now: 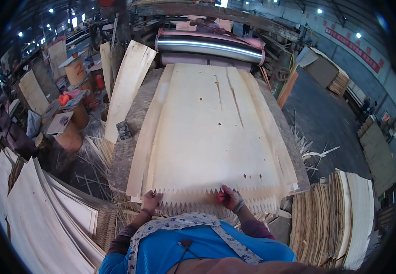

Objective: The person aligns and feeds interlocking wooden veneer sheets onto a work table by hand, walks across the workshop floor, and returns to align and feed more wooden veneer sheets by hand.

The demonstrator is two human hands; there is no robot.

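Observation:
A pale wood veneer sheet point(207, 137) lies on top of a stack on the work table before me, its near edge cut in zigzag teeth. Knots and two long dark splits mark its surface. My left hand point(152, 201) is closed at the sheet's near left corner, fingers curled at the edge. To the right, my right hand point(229, 198) pinches the same toothed edge. Something red shows at its fingertips, too small to make out. Below this edge, a second toothed edge point(198, 209) of lower sheets sticks out toward me.
Beyond the stack stands a machine with a shiny metal roller point(209, 48). Stacked veneer point(47, 214) leans at my near left, and another upright stack point(326, 214) stands at my near right. A tall veneer strip point(127, 91) leans left of the table. Wood scraps litter the floor.

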